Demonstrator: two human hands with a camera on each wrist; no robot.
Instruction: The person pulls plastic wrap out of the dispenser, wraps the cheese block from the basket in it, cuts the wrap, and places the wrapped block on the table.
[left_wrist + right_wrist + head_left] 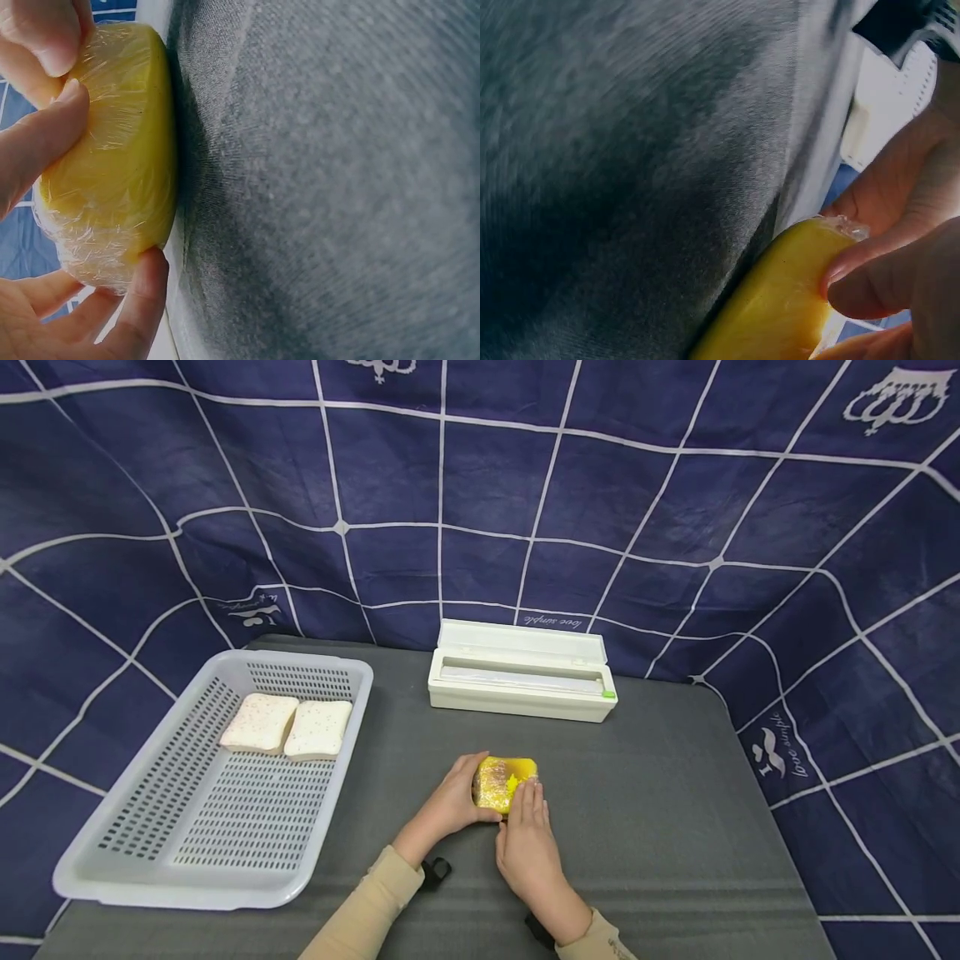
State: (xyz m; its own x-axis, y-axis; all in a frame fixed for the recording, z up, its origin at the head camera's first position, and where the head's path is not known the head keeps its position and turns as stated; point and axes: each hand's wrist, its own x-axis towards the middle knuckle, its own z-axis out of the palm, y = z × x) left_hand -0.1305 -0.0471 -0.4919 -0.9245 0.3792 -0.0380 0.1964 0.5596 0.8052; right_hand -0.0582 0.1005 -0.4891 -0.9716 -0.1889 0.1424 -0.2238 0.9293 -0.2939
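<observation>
A yellow, rounded block wrapped in clear cling film (pixel 495 785) rests on the grey table in front of the person; what it is made of is unclear. My left hand (pixel 453 797) holds it from the left, thumb on the near side and fingers round the far end. In the left wrist view, the wrinkled film on the block (pixel 124 157) bunches near those fingers. My right hand (pixel 531 847) lies against the block's near right part, fingers straight and together on the film. The right wrist view shows the block's smooth yellow side (pixel 772 292) with a thumb near its edge.
At the left stands a grey perforated basket (pixel 330 827) with two white, speckled bread-like slices (pixel 258 723) side by side. Behind the hands is a white cling film box (pixel 517 702), lid up, roll inside, green slider at its right end. Blue gridded cloth (pixel 487 485) surrounds the table.
</observation>
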